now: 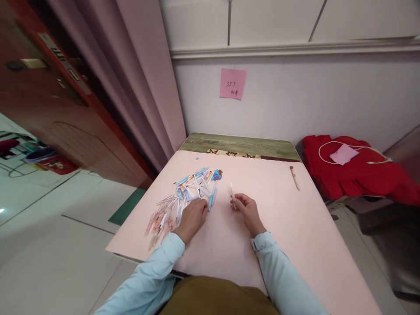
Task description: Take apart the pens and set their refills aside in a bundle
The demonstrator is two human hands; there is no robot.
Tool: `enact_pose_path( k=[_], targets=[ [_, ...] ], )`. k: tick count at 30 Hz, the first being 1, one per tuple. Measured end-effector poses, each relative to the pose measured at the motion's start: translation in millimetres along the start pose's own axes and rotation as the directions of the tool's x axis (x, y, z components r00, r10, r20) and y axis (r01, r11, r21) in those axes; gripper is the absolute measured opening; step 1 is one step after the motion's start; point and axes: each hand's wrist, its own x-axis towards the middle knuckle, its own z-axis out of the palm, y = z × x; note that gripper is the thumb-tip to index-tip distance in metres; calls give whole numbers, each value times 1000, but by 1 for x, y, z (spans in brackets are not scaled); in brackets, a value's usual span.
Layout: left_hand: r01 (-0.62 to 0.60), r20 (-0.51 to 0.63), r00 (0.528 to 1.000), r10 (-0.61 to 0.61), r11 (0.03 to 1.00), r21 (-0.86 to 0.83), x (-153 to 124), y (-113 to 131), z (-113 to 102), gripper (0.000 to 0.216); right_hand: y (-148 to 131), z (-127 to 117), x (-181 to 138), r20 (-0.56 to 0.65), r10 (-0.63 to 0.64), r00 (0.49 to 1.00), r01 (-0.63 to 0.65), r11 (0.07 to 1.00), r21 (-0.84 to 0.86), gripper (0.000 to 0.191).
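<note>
My right hand is closed in a pinch around a slim, pale pen part, held upright just above the table. On the near side of a spread of pen parts lies my left hand, its fingers curled downward; what they grip, if anything, is hidden. Close by its fingertips is a light blue pen barrel. White and blue pen pieces lie loosely crossed beyond that hand, and several thin pinkish refills or barrels fan out to its left. Small blue and brown caps form a cluster at the pile's far right.
A complete-looking tan pen with a brown top lies alone at the right of the pink-covered table. One small blue piece sits near the far edge. Red cloth with a white cable is at the right; a wooden door stands left.
</note>
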Motion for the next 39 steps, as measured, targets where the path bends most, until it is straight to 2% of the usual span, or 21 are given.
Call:
enact_pose_path(
  k=[6,9,12,15,17,20,22,26,34,37,39],
  targets=[
    [37,59,997,-43,993,108,-9,6,-1,17,0,-1,0,-7,15,1000,-15,1000,-4,32],
    [38,63,997,-47,990,138,-12,7,6,18,-1,3,-2,-52,-39,998,38,999,-23,34],
    [12,2,1000,-12,987,160,-19,6,20,19,1,2,-1,-128,-121,984,110,990,-89,36],
    [-18,-144,989,43,985,174,-28,4,37,23,3,-5,1,-208,-186,960,151,973,-173,35],
    [-40,-224,971,78,984,171,-32,2,46,24,2,-13,2,-255,-279,926,165,905,-391,31],
    [-77,-249,961,119,982,171,-35,0,52,23,0,-22,2,-254,-402,880,87,662,-745,27],
    [-97,-247,959,138,980,171,-34,-1,53,24,-2,-25,2,-230,-426,875,41,539,-841,25],
    [-134,-253,953,165,982,135,-32,-2,53,24,-1,-27,-1,-166,-472,866,38,391,-919,23],
    [-223,-289,934,211,975,-9,-38,-4,51,21,4,-37,0,-113,-558,822,32,242,-970,23],
    [-208,-369,917,151,971,-120,-41,-6,47,20,3,-45,2,-127,-574,809,2,219,-976,24],
    [-149,-455,890,28,961,-232,-42,-9,44,22,1,-51,4,-136,-584,800,-19,201,-979,25]
  ],
)
